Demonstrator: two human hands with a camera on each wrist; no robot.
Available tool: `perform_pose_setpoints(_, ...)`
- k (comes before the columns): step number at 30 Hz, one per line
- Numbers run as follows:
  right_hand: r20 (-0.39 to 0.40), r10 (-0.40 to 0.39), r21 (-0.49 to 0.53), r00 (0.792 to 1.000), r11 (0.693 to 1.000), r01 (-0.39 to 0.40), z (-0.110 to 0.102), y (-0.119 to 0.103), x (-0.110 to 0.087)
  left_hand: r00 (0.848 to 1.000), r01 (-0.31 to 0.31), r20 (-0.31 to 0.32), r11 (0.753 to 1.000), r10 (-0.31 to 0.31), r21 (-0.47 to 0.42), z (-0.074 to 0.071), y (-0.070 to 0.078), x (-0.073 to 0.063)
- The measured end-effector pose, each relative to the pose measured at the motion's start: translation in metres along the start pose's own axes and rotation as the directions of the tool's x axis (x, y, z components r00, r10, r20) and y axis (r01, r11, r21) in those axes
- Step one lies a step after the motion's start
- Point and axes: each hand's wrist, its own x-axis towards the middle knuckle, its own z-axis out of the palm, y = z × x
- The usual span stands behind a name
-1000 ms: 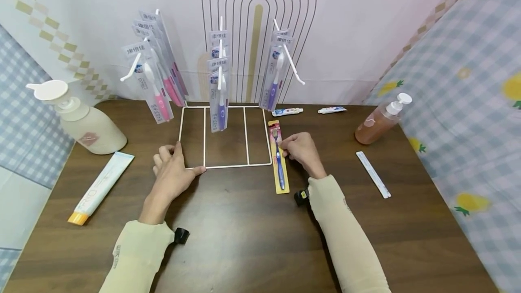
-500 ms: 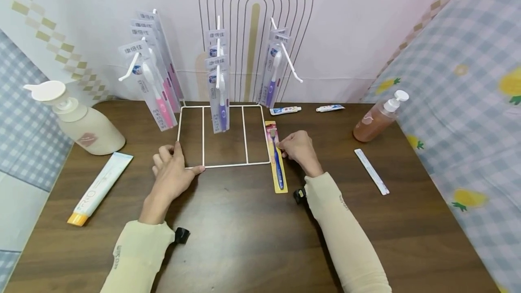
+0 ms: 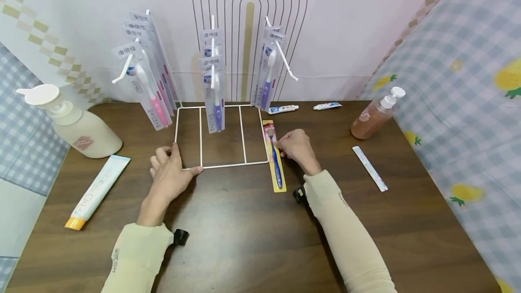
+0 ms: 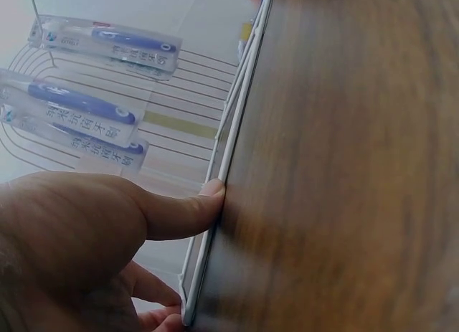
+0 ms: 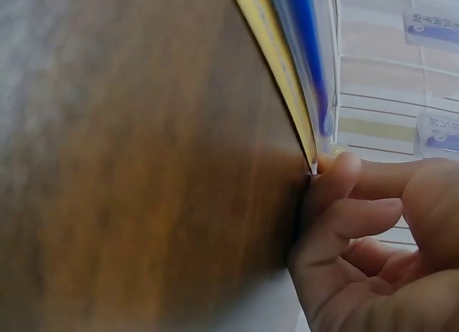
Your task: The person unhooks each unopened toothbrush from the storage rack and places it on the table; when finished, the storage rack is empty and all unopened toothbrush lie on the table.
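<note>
Over at the far left of the wooden table [image 3: 228, 243], a cream pump bottle [image 3: 91, 134] stands near a white tube [image 3: 99, 189] with an orange cap. Next comes the left hand [image 3: 166, 175], thumb and forefinger spread across the near left corner of a white wire rack [image 3: 228, 165], touching its bars and gripping nothing else that I can see. Above the rack, packaged toothbrushes hang from hooks: pink ones [image 3: 149, 94] on the left, purple ones [image 3: 211, 98] in the middle and more purple ones [image 3: 264, 87] on the right.

The rack's right bar runs right alongside the yellow-backed toothbrush pack [image 3: 274, 157], crowding it on that side, and a small toothpaste tube [image 3: 283, 109] lies just beyond its top. The pack is on the table, its long axis running from the person towards the patterned backdrop, the far end leaning slightly left. Bristles point away from the person; the blue handle's tail points back. The right hand [image 3: 299, 147] pinches the pack's right edge, fingers curled.

Farther right sit a second small tube [image 3: 327, 106], an amber pump bottle [image 3: 370, 120] and, nearer the person, a slim white strip [image 3: 369, 168], all well apart from the pack
</note>
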Motion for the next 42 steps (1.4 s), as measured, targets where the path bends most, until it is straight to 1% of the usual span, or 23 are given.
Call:
perform_pose_setpoints(6, 0.017, -0.003, -0.020, 1.000, 1.000, 0.003, 0.002, 0.004, -0.001, 1.000, 0.009, 0.007, 1.000, -0.009, -0.002, 0.005, -0.004, -0.004)
perform_pose_setpoints(7, 0.020, -0.025, -0.004, 0.999, 1.000, 0.025, 0.004, 0.013, 0.010, 1.000, 0.011, 0.009, 1.000, -0.011, -0.003, 0.005, -0.004, -0.004)
perform_pose_setpoints(9, 0.008, -0.049, 0.006, 0.999, 0.999, 0.049, 0.001, 0.013, 0.011, 1.000, 0.017, 0.012, 1.000, -0.017, -0.006, 0.007, -0.006, -0.005)
perform_pose_setpoints(10, -0.009, -0.071, 0.008, 0.997, 0.997, 0.071, 0.000, 0.012, 0.011, 1.000, 0.019, 0.013, 1.000, -0.019, -0.005, 0.007, -0.007, -0.005)
perform_pose_setpoints(12, -0.059, -0.143, 0.038, 0.988, 0.989, 0.145, -0.004, 0.009, 0.012, 1.000, 0.023, 0.016, 1.000, -0.023, -0.005, 0.009, -0.008, -0.005)
perform_pose_setpoints(13, -0.089, -0.188, 0.061, 0.978, 0.979, 0.194, -0.006, 0.006, 0.012, 1.000, 0.024, 0.017, 1.000, -0.024, -0.006, 0.009, -0.009, -0.005)
perform_pose_setpoints(14, -0.127, -0.220, 0.077, 0.967, 0.970, 0.231, -0.011, -0.007, 0.002, 1.000, 0.025, 0.019, 1.000, -0.025, -0.005, 0.010, -0.009, -0.005)
perform_pose_setpoints(15, -0.164, -0.271, 0.111, 0.949, 0.950, 0.290, -0.013, -0.012, 0.003, 0.999, 0.025, 0.019, 1.000, -0.025, -0.006, 0.010, -0.009, -0.005)
perform_pose_setpoints(16, -0.196, -0.318, 0.158, 0.928, 0.924, 0.350, -0.015, -0.018, 0.003, 1.000, 0.025, 0.018, 1.000, -0.025, -0.008, 0.010, -0.008, -0.004)
perform_pose_setpoints(18, -0.247, -0.403, 0.245, 0.882, 0.854, 0.459, -0.020, -0.031, 0.003, 1.000, 0.021, 0.013, 1.000, -0.020, -0.012, 0.010, -0.007, -0.003)
perform_pose_setpoints(20, -0.286, -0.459, 0.304, 0.841, 0.789, 0.534, -0.026, -0.044, 0.003, 1.000, 0.015, 0.007, 1.000, -0.015, -0.016, 0.009, -0.005, -0.001)
perform_pose_setpoints(21, -0.301, -0.482, 0.316, 0.823, 0.764, 0.563, -0.028, -0.051, 0.004, 1.000, 0.011, 0.004, 1.000, -0.011, -0.019, 0.008, -0.004, 0.001)
perform_pose_setpoints(22, -0.311, -0.497, 0.324, 0.810, 0.746, 0.582, -0.031, -0.058, 0.004, 1.000, 0.007, 0.000, 1.000, -0.006, -0.019, 0.008, -0.003, 0.002)
perform_pose_setpoints(24, -0.328, -0.519, 0.310, 0.790, 0.730, 0.609, -0.034, -0.070, 0.004, 1.000, 0.002, -0.001, 1.000, -0.002, -0.018, 0.006, 0.000, 0.004)
perform_pose_setpoints(29, -0.375, -0.547, 0.252, 0.748, 0.717, 0.650, -0.041, -0.096, 0.005, 1.000, 0.002, 0.003, 1.000, -0.002, -0.017, 0.002, 0.005, 0.009)
perform_pose_setpoints(32, -0.405, -0.546, 0.263, 0.733, 0.698, 0.666, -0.043, -0.104, 0.004, 1.000, 0.000, 0.001, 1.000, 0.000, -0.019, 0.002, 0.005, 0.010)
perform_pose_setpoints(35, -0.431, -0.519, 0.312, 0.738, 0.682, 0.661, -0.045, -0.105, 0.002, 1.000, -0.004, -0.001, 1.000, 0.004, -0.023, 0.002, 0.004, 0.009)
perform_pose_setpoints(40, -0.454, -0.504, 0.388, 0.735, 0.631, 0.672, -0.047, -0.093, 0.001, 1.000, 0.000, -0.002, 1.000, 0.000, -0.021, 0.001, 0.000, 0.005)
perform_pose_setpoints(41, -0.454, -0.508, 0.394, 0.732, 0.622, 0.676, -0.048, -0.089, 0.001, 1.000, 0.002, -0.001, 1.000, -0.002, -0.019, 0.001, 0.000, 0.005)
perform_pose_setpoints(42, -0.451, -0.507, 0.403, 0.735, 0.618, 0.674, -0.048, -0.084, 0.002, 1.000, 0.004, 0.001, 1.000, -0.004, -0.017, 0.001, -0.002, 0.004)
